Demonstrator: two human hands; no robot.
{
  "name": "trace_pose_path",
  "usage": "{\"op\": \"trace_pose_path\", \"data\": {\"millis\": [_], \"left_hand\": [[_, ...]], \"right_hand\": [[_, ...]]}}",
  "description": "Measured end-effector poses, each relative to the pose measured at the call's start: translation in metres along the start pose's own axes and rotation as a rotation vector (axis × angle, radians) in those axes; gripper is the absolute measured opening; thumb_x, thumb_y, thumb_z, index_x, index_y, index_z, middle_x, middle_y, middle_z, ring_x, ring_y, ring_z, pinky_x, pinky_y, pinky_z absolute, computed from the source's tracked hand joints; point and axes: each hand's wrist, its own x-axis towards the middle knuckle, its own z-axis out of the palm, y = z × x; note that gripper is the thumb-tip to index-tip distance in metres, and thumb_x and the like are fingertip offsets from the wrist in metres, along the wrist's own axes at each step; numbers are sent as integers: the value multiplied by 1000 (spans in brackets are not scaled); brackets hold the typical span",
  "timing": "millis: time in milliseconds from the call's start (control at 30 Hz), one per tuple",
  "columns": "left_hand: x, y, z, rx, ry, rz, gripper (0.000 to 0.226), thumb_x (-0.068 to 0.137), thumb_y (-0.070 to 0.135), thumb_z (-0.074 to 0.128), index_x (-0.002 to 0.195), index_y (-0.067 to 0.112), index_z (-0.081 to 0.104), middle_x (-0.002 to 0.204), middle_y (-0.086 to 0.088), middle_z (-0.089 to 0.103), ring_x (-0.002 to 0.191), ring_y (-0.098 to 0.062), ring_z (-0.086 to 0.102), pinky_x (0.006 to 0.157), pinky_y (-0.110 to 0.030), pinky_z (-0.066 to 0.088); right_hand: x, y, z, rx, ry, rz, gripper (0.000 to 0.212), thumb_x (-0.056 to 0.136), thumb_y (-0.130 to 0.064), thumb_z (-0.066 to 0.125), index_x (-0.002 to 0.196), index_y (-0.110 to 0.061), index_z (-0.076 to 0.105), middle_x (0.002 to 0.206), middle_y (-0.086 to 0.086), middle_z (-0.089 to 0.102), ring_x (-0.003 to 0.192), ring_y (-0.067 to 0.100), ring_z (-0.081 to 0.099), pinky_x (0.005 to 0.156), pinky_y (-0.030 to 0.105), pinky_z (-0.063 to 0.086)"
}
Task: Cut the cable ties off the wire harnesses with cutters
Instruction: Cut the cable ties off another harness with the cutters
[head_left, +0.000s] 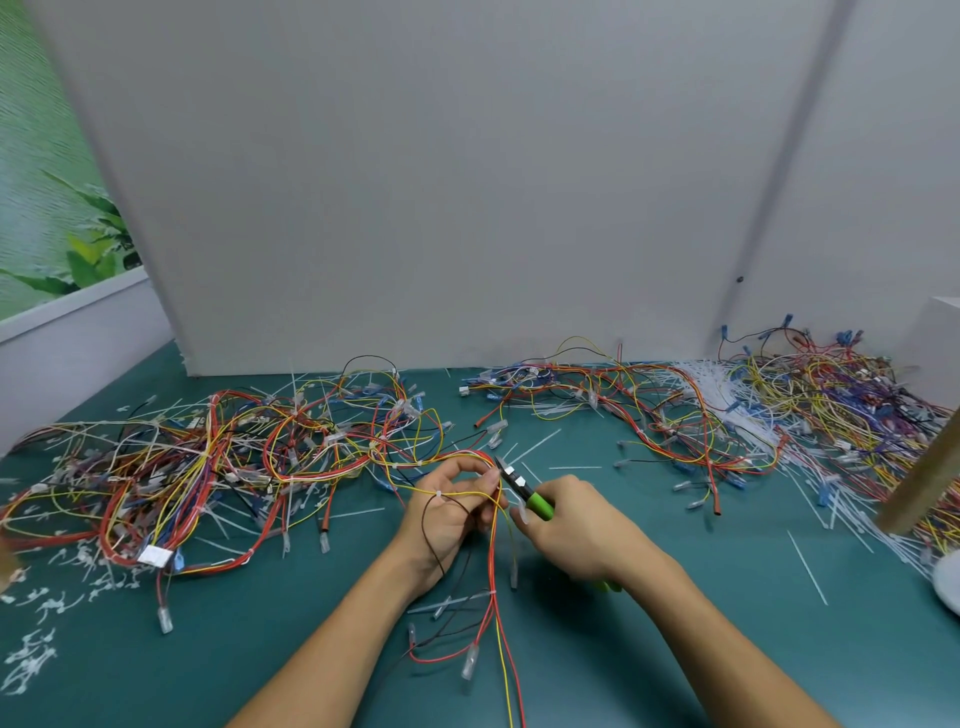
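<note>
**Where is the harness being worked on?**
At the centre of the green counter (649, 654). The left hand (447, 514) grips a thin wire harness (497, 597) of red, yellow and black strands, with the fingers curled round the bundle. Its loose ends trail toward the viewer.

**And the cutters?**
The right hand (576, 530) is clenched round the green handles of the cutters (523, 490). Their tip sits right against the wires by the left fingertips. A small white cable tie (439, 493) sits on the yellow wire lying over the left hand.

**How will the harness handle?**
Probably light and floppy, and prone to tangling. It is best pinched close beside a tie, so the strap stands clear of the insulation.

**Anything else?**
A left pile (208, 467) and a right pile (831, 400) of tangled harnesses, with snipped tie scraps (31, 660) scattered about.
</note>
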Motion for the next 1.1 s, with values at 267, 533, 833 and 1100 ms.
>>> {"op": "trace_pose_path", "data": {"millis": [267,533,833,1100], "left_hand": [[0,1,1,3,2,9,19,78,15,73,89,8,59,66,-17,65,44,-14,46,44,-22,41],[-1,2,1,20,0,22,20,78,16,72,89,8,58,65,-17,65,44,-14,46,46,-22,41],[-2,2,2,31,5,23,20,78,17,71,90,8,58,65,-15,65,45,-15,46,47,-22,41],[0,0,1,20,-3,14,20,77,19,75,88,10,61,66,-18,65,45,-15,46,46,-23,40]], "right_hand": [[-1,-2,0,20,-7,17,42,98,-48,55,75,-14,56,64,1,53,58,24,47,52,30,40],[-6,-7,-3,55,-57,6,43,95,-55,56,76,-16,52,68,2,55,60,25,57,64,41,58],[-10,-10,-6,37,-69,-16,43,95,-53,55,82,-12,53,71,5,58,70,37,65,70,50,62],[-6,-9,-1,34,18,51,41,98,-49,56,74,-15,54,73,8,60,70,40,67,63,47,62]]}}
